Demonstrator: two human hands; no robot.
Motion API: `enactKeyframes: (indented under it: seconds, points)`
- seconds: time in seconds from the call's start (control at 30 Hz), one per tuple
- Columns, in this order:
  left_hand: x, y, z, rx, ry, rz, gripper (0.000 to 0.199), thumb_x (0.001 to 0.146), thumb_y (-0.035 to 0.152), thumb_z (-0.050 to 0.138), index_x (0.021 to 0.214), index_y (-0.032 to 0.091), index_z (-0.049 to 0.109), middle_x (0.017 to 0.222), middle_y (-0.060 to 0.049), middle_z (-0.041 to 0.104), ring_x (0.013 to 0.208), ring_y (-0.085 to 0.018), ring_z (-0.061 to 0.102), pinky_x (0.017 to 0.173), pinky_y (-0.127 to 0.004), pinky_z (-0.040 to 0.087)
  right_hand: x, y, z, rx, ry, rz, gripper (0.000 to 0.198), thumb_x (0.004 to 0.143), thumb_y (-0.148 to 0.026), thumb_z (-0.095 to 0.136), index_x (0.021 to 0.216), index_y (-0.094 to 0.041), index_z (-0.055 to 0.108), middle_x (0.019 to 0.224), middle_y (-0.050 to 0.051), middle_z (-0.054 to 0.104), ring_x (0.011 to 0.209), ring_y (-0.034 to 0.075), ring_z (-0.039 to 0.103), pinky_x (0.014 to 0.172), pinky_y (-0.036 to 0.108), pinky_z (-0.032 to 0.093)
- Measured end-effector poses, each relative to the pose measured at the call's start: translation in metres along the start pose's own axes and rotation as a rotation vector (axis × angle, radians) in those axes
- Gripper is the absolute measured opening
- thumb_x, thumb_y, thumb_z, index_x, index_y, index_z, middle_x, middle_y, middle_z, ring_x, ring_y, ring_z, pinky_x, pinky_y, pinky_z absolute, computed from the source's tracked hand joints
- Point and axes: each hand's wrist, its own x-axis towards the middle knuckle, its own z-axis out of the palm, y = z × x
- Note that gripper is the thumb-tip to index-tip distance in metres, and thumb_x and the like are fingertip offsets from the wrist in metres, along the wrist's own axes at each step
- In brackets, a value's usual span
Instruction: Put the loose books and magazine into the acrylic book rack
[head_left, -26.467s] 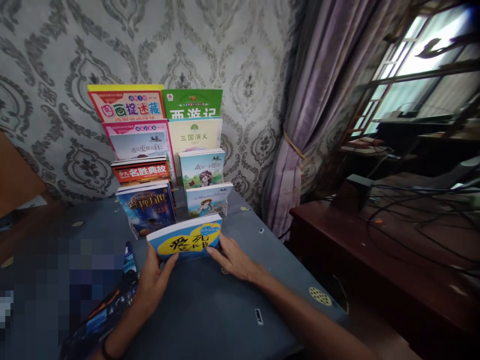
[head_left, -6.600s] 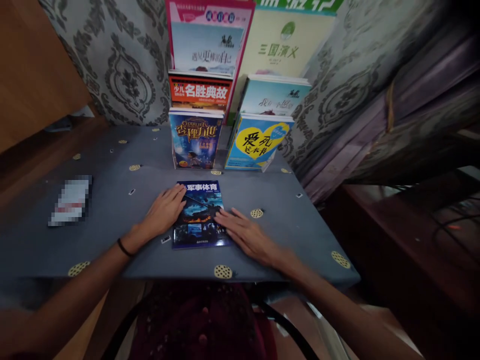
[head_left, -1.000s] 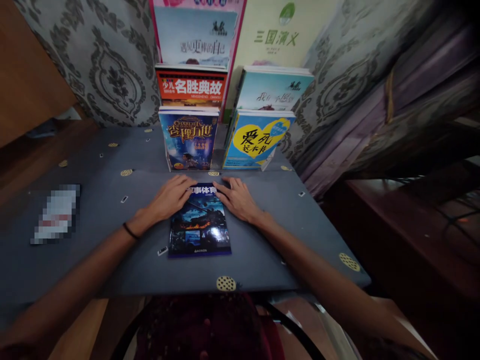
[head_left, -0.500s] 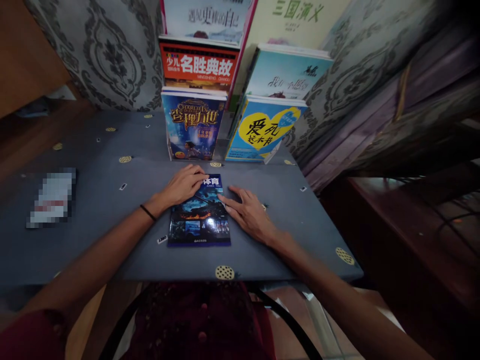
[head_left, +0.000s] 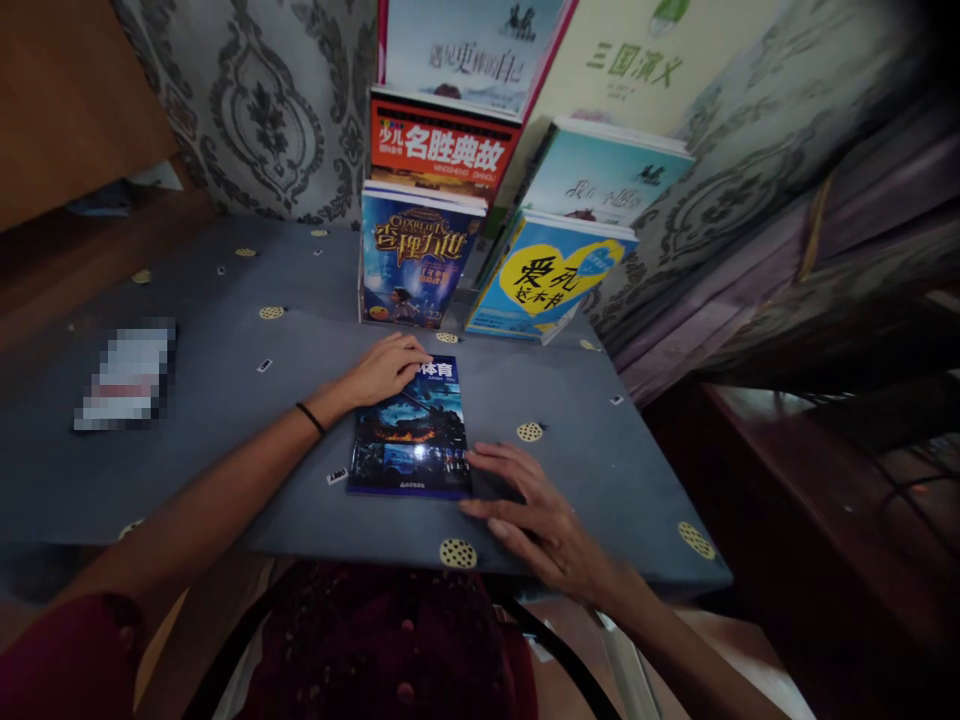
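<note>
Beyond the fingers point(head_left: 409, 352), a tiered rack of books stands against the patterned wallpaper point(head_left: 270, 110). Front row: a blue fantasy book point(head_left: 412, 262) and, beside it, a blue book with a yellow heart point(head_left: 551, 280), leaning. Behind them: a red-banded book point(head_left: 439, 150) and a pale teal book point(head_left: 607, 180). A blurred flat item point(head_left: 124, 375) lies well left of the fingers on the grey surface point(head_left: 225, 420). A purple curtain point(head_left: 825, 250) hangs to the right.
</note>
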Motion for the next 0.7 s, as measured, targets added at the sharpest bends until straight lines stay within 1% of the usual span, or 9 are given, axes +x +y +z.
enactKeyframes:
  seconds: [0.07,0.13,0.2,0.27,0.37,0.43,0.5,0.57,0.7]
  points:
    - [0.000,-0.007,-0.005,-0.150,-0.019,-0.021,0.036,0.095,0.021,0.042,0.120,0.022,0.067,0.114,-0.006,0.069,0.107,-0.021,0.060,0.098,-0.040,0.044,0.027,0.003,0.001,0.031,0.035,-0.002,0.031,0.099,-0.027,0.045,0.119,-0.030,0.069,0.135,0.007,0.062,0.132,0.028,0.050,0.106,0.058,0.045]
    - [-0.001,-0.014,-0.010,-0.322,-0.038,-0.056,0.037,0.097,0.025,0.041,0.125,0.021,0.064,0.118,-0.007,0.070,0.111,-0.021,0.062,0.099,-0.038,0.045,0.060,0.009,0.008,0.014,0.009,-0.007,0.033,0.100,-0.028,0.045,0.126,-0.028,0.065,0.132,0.007,0.064,0.131,0.026,0.052,0.106,0.054,0.047]
    - [-0.001,-0.018,-0.015,-0.464,-0.047,-0.102,0.040,0.099,0.034,0.039,0.128,0.019,0.062,0.120,-0.008,0.070,0.113,-0.021,0.063,0.100,-0.038,0.045,0.095,0.016,0.020,-0.025,-0.071,-0.014,0.038,0.101,-0.028,0.042,0.135,-0.026,0.058,0.138,0.008,0.061,0.136,0.025,0.048,0.111,0.051,0.043]
    - [-0.001,-0.020,-0.017,-0.550,-0.042,-0.157,0.045,0.100,0.042,0.037,0.129,0.016,0.061,0.119,-0.010,0.071,0.114,-0.021,0.063,0.102,-0.038,0.044,0.126,0.022,0.035,-0.073,-0.137,-0.034,0.042,0.101,-0.028,0.041,0.141,-0.025,0.052,0.144,0.008,0.055,0.139,0.024,0.043,0.115,0.049,0.040]
    - [-0.001,-0.018,-0.018,-0.615,-0.032,-0.238,0.055,0.101,0.051,0.032,0.129,0.012,0.060,0.117,-0.012,0.072,0.113,-0.022,0.064,0.104,-0.038,0.043,0.153,0.027,0.052,-0.135,-0.220,-0.058,0.044,0.100,-0.030,0.043,0.143,-0.029,0.049,0.145,0.006,0.055,0.140,0.025,0.042,0.118,0.051,0.036]
    - [-0.001,-0.016,-0.018,-0.618,-0.039,-0.261,0.059,0.100,0.054,0.031,0.128,0.011,0.061,0.118,-0.013,0.071,0.114,-0.023,0.064,0.104,-0.038,0.042,0.157,0.026,0.057,-0.154,-0.247,-0.069,0.043,0.100,-0.031,0.043,0.143,-0.027,0.049,0.144,0.007,0.055,0.141,0.025,0.041,0.119,0.052,0.033]
    - [0.000,-0.015,-0.017,-0.593,-0.046,-0.256,0.061,0.099,0.056,0.031,0.126,0.011,0.063,0.118,-0.012,0.071,0.115,-0.023,0.062,0.106,-0.039,0.041,0.152,0.022,0.059,-0.158,-0.267,-0.076,0.044,0.101,-0.033,0.042,0.143,-0.022,0.049,0.146,0.009,0.053,0.142,0.025,0.039,0.120,0.053,0.030]
    - [0.000,-0.015,-0.017,-0.561,-0.048,-0.249,0.061,0.099,0.057,0.030,0.121,0.013,0.066,0.118,-0.011,0.072,0.117,-0.023,0.061,0.108,-0.038,0.039,0.140,0.014,0.058,-0.150,-0.292,-0.102,0.044,0.102,-0.035,0.041,0.142,-0.019,0.049,0.149,0.010,0.050,0.145,0.024,0.035,0.121,0.053,0.027]
    - [0.001,-0.013,-0.017,-0.516,-0.045,-0.266,0.059,0.099,0.056,0.029,0.109,0.016,0.071,0.120,-0.008,0.071,0.119,-0.022,0.060,0.108,-0.037,0.039,0.109,-0.009,0.058,-0.107,-0.358,-0.182,0.043,0.103,-0.036,0.040,0.142,-0.020,0.049,0.152,0.006,0.047,0.147,0.021,0.029,0.122,0.050,0.023]
